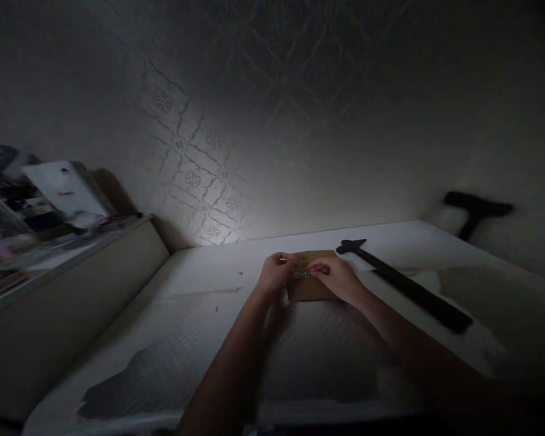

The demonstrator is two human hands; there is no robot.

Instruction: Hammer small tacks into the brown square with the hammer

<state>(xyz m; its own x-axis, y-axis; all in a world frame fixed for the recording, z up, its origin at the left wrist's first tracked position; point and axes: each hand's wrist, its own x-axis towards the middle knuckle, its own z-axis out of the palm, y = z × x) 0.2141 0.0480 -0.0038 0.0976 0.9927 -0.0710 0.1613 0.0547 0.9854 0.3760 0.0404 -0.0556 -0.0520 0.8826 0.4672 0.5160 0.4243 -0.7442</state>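
Both of my hands meet over a small brown board (309,289) that lies flat on the white table (209,284), straight out in front of me. My left hand (276,275) sits at the board's left edge with its fingers curled inward, and something thin and pale pokes out from the fingertips (too small and dim for me to say what it is). My right hand (336,277) comes in from the other side, thumb and forefinger pinched together on a small pale cluster (301,268) near the middle of the board's far half. So both hands are closed down on small things, the fingertips nearly touching each other across that cluster.

The board lies between my two hands, with its long side running left to right. Neither hand is clearly nearer; the cluster is right at both sets of fingertips.

Just beside my right hand, off to the right, a dark hammer (404,286) lies on the table, its head near the board's far right corner and its handle running away toward my right. A cluttered shelf (49,242) stands at the far left against the patterned wall (200,181).
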